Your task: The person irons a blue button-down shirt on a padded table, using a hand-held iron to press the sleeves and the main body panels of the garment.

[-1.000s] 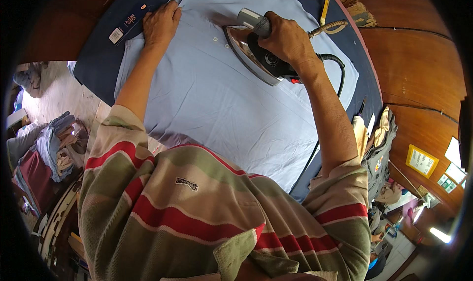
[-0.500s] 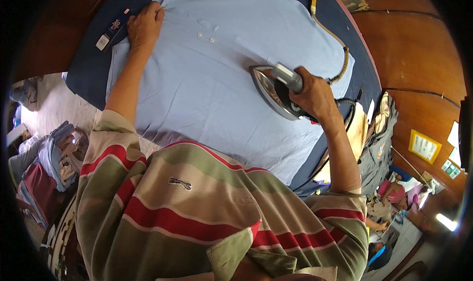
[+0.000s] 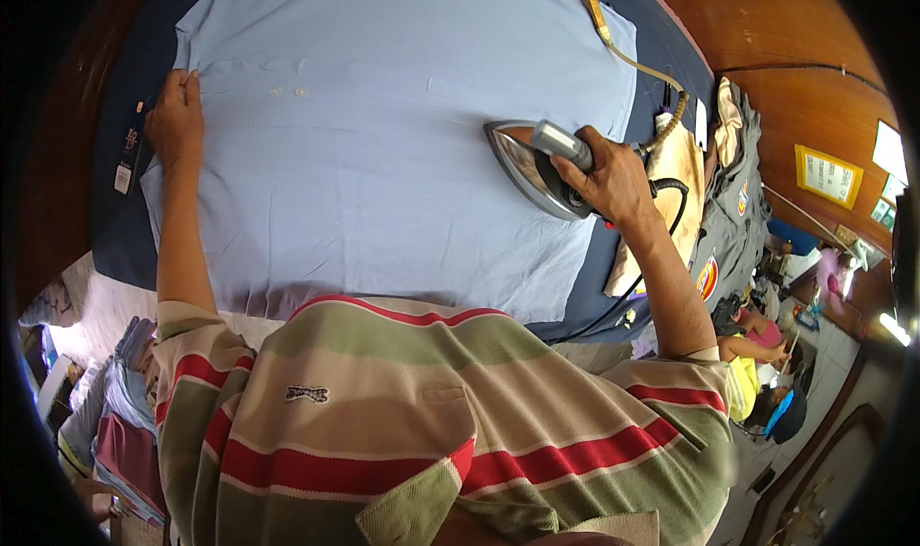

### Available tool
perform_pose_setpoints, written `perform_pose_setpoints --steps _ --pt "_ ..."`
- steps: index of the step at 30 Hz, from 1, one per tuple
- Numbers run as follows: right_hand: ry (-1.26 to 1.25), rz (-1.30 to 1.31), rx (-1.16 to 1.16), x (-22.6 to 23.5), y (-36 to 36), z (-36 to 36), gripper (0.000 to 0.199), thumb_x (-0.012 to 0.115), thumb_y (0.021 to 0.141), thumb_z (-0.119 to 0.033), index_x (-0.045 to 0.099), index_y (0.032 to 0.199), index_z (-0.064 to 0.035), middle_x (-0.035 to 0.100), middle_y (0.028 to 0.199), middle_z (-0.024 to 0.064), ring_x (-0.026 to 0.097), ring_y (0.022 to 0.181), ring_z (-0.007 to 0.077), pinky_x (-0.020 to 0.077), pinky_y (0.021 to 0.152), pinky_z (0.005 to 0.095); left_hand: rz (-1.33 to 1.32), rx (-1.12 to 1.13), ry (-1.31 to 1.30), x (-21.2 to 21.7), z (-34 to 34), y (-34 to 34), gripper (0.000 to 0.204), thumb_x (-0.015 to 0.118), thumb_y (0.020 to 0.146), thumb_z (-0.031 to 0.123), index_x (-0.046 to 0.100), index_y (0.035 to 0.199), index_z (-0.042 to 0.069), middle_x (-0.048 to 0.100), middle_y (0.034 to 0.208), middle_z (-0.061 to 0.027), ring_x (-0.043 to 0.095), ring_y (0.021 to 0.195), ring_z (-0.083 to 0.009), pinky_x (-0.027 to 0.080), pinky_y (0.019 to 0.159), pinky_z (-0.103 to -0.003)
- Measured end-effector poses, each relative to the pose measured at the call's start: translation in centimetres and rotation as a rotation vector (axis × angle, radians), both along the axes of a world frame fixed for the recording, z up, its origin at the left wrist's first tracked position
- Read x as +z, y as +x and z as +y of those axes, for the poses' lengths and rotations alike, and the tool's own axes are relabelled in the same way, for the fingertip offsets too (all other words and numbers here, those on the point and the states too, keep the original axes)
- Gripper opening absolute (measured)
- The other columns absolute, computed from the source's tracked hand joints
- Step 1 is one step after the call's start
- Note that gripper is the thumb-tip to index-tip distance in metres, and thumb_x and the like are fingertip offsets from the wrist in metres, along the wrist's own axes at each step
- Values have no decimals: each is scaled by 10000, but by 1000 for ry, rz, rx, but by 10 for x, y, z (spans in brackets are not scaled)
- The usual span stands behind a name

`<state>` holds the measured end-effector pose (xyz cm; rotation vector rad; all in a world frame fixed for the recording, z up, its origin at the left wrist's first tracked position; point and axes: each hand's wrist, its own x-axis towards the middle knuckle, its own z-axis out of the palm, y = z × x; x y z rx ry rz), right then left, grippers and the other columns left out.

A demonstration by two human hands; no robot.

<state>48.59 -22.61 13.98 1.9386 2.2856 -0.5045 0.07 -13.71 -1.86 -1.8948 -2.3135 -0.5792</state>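
A light blue shirt [image 3: 383, 153] lies spread over a dark blue covered table. Two small pale buttons [image 3: 287, 92] show toward its left side. My left hand [image 3: 177, 125] is closed on the shirt's left edge, with thumb and fingers pinching the fabric. In my right hand [image 3: 613, 177] is the grey handle of a steam iron [image 3: 527, 168], the fingers wrapped round it. The iron's metal soleplate rests on or just over the right half of the shirt, its tip pointing left. A dark hang tag [image 3: 128, 148] with a white label lies beside my left wrist.
A yellowish hose [image 3: 613, 48] and a black cord [image 3: 671, 196] run to the iron. Cream cloth [image 3: 661, 201] and grey garments [image 3: 733, 192] lie at the table's right end. Folded clothes [image 3: 115, 412] are piled at lower left. A person in yellow [image 3: 743, 378] is at lower right.
The view has shifted, and the shirt appears farther left and more level. The iron has slid rightward over the shirt, away from the buttons. My left hand still holds the fabric's left edge.
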Motion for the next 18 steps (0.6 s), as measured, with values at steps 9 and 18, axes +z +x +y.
perform_pose_setpoints --steps 9,18 --pt "107 7 -273 -10 4 33 504 574 831 -502 593 896 -2 634 693 215 648 671 368 513 636 409 -32 -31 49 1 -1 -3 294 465 925 389 574 915 116 670 857 -58 644 800 -295 489 677 -397" --pt "47 143 83 -3 -26 26 498 602 792 -500 619 951 -28 646 699 194 654 666 332 516 615 406 -52 -2 2 -1 1 -4 269 483 916 373 556 881 116 667 833 -56 641 766 -309 483 640 -413"
